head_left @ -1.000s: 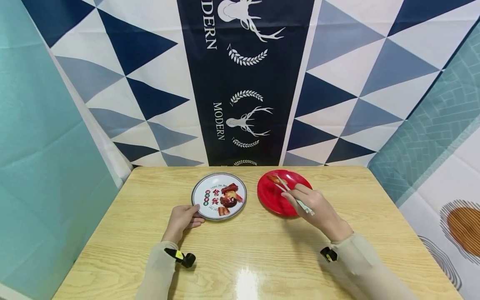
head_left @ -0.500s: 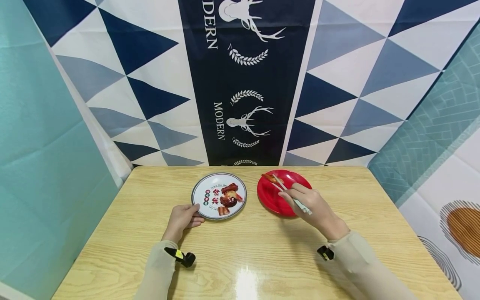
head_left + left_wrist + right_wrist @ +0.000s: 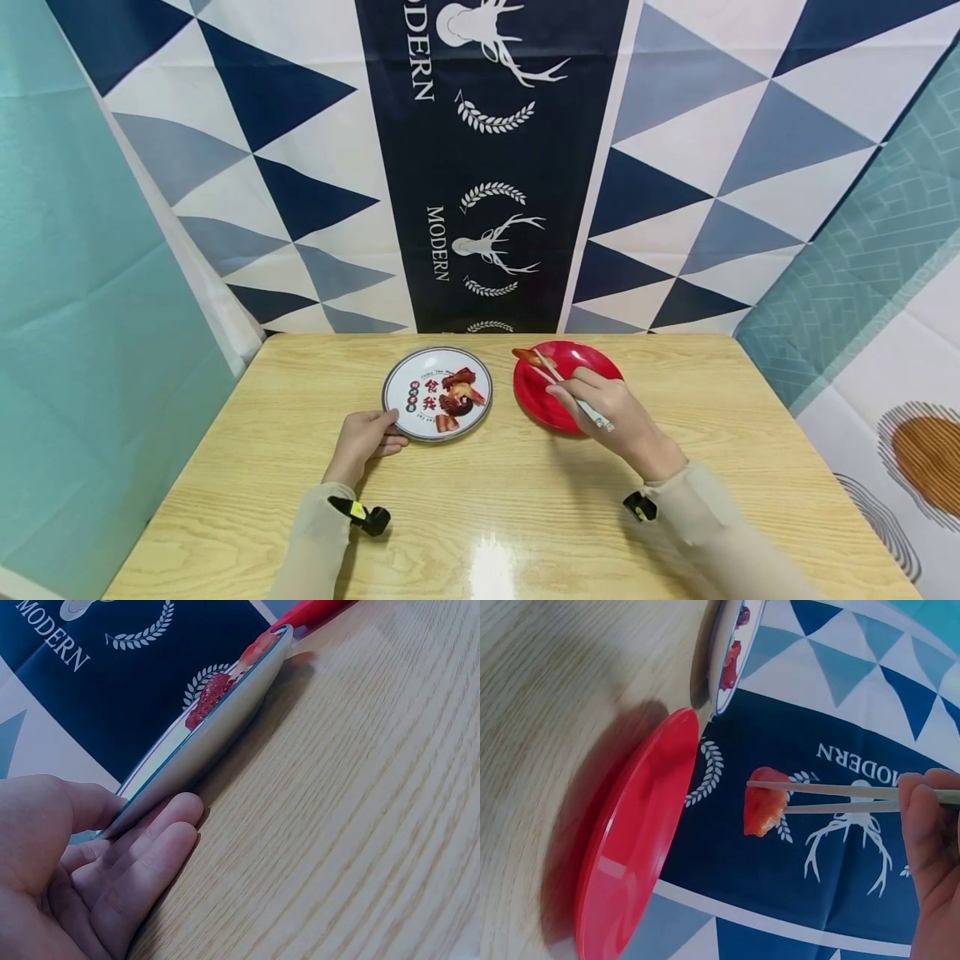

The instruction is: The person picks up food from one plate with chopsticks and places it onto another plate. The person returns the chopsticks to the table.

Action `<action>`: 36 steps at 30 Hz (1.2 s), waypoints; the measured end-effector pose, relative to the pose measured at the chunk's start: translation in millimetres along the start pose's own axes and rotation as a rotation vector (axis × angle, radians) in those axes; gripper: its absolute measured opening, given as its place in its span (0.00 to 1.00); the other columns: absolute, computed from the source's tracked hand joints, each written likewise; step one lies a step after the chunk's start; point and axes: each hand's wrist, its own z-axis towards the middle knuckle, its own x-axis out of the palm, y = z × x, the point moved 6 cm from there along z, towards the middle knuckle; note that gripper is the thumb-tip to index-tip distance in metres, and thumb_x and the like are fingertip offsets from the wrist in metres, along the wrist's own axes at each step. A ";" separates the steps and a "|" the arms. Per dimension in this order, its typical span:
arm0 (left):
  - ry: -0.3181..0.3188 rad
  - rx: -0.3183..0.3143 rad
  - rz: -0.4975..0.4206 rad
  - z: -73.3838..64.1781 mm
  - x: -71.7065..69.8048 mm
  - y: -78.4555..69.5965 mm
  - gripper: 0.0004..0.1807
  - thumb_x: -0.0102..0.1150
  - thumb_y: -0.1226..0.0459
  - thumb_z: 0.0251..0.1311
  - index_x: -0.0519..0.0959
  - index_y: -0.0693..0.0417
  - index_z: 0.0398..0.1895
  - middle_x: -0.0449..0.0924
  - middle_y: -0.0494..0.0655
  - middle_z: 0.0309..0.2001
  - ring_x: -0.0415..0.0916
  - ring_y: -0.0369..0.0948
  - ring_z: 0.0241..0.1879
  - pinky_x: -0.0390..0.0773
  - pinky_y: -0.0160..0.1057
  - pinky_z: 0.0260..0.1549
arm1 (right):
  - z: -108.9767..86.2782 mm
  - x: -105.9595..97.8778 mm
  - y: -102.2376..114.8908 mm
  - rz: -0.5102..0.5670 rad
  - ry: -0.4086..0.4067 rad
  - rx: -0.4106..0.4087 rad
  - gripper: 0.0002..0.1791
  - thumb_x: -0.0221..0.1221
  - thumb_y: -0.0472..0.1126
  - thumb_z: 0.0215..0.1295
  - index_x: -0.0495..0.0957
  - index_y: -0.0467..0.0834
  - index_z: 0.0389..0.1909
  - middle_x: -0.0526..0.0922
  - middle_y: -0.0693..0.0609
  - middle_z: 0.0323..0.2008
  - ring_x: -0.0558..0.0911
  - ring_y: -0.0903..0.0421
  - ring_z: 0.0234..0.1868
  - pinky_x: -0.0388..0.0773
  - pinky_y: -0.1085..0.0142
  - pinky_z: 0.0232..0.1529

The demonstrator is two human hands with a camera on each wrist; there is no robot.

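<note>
My right hand (image 3: 600, 408) grips a pair of pale chopsticks (image 3: 592, 415) above the red plate (image 3: 551, 408). Between their tips is a glossy orange-brown piece of food (image 3: 765, 801), held up over the red plate's far left rim. My left hand (image 3: 367, 437) pinches the near left rim of a white plate (image 3: 408, 421), thumb on top and fingers underneath. Red Chinese characters mark that plate, and several reddish-brown food pieces (image 3: 459, 398) show on its right side. In the left wrist view, the fingers (image 3: 169, 832) lie between plate and table.
Both plates stand side by side near the back of a light wooden table (image 3: 480, 500), with a narrow gap between them. A patterned cloth (image 3: 495, 167) hangs behind the table's back edge. Light teal cloth (image 3: 90, 292) hangs at the left.
My right hand has moved left with the chopsticks, carrying the food piece up from the red plate toward its left rim. My left hand and the white plate have stayed put.
</note>
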 end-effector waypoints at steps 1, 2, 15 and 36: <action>-0.001 -0.001 0.000 -0.1 -0.2 0.0 0.20 0.57 0.59 0.74 0.81 0.71 0.53 0.87 0.53 0.29 0.87 0.38 0.26 0.91 0.34 0.32 | 0.6 0.8 0.6 -0.004 0.004 0.003 0.28 0.50 0.56 0.80 0.86 0.39 0.32 0.85 0.49 0.28 0.87 0.55 0.26 0.91 0.51 0.38; 0.000 -0.005 -0.001 -0.2 -0.4 0.0 0.20 0.57 0.59 0.74 0.81 0.71 0.53 0.87 0.53 0.29 0.87 0.38 0.26 0.91 0.34 0.32 | 1.1 1.6 1.3 -0.007 0.009 0.005 0.28 0.49 0.57 0.80 0.86 0.39 0.32 0.85 0.49 0.28 0.87 0.55 0.27 0.91 0.51 0.39; 0.001 -0.004 0.002 0.9 -0.8 1.0 0.20 0.57 0.58 0.74 0.82 0.70 0.52 0.87 0.52 0.29 0.87 0.38 0.26 0.91 0.34 0.32 | 8.1 5.8 7.1 -0.002 0.008 0.015 0.29 0.49 0.58 0.79 0.86 0.40 0.33 0.86 0.49 0.29 0.87 0.55 0.27 0.92 0.53 0.38; 0.004 -0.010 0.006 0.9 -0.9 0.3 0.20 0.57 0.58 0.74 0.82 0.70 0.52 0.87 0.53 0.29 0.88 0.38 0.26 0.91 0.35 0.32 | 11.9 8.8 10.3 0.057 0.015 0.012 0.24 0.53 0.55 0.79 0.86 0.41 0.34 0.84 0.52 0.28 0.83 0.60 0.24 0.91 0.62 0.33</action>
